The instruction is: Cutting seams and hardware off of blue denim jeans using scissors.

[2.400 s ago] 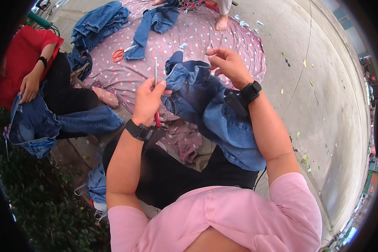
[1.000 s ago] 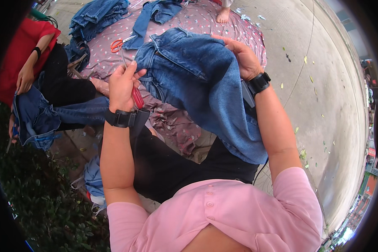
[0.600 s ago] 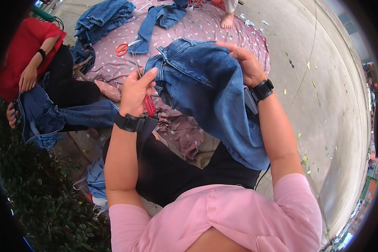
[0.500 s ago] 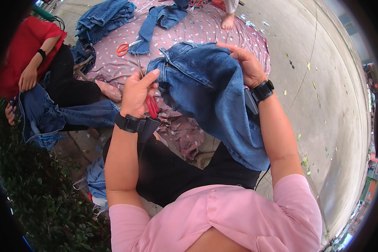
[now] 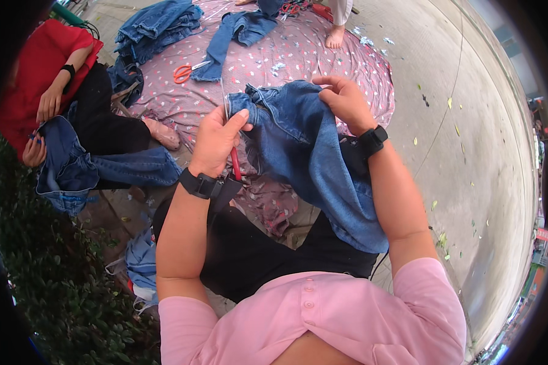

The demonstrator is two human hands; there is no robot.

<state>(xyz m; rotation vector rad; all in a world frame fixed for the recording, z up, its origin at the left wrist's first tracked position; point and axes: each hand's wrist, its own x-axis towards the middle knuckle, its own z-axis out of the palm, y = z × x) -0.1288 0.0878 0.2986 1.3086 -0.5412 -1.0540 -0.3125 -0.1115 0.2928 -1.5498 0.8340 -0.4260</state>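
Observation:
A pair of blue denim jeans (image 5: 310, 140) hangs between my hands and drapes over my right thigh, waistband end up and away from me. My left hand (image 5: 214, 146) is closed, its thumb pressing on the left edge of the waistband. Tucked in that same hand are scissors with a red handle (image 5: 235, 164); their blades point away past my fingers. At the top right of the denim, my right hand (image 5: 349, 106) pinches the cloth between thumb and fingers.
A patterned pink cloth (image 5: 323, 52) covers the ground ahead, bearing orange-handled scissors (image 5: 182, 74), a denim piece (image 5: 225, 42) and folded jeans (image 5: 155, 27). At left, a person in red (image 5: 39, 79) holds other jeans (image 5: 73, 161). Leafy shrubs (image 5: 61, 286) grow at lower left.
The waistband end of the jeans has come down a little toward me. My left hand has moved slightly right, and my right hand's fingers have bunched into a tighter pinch.

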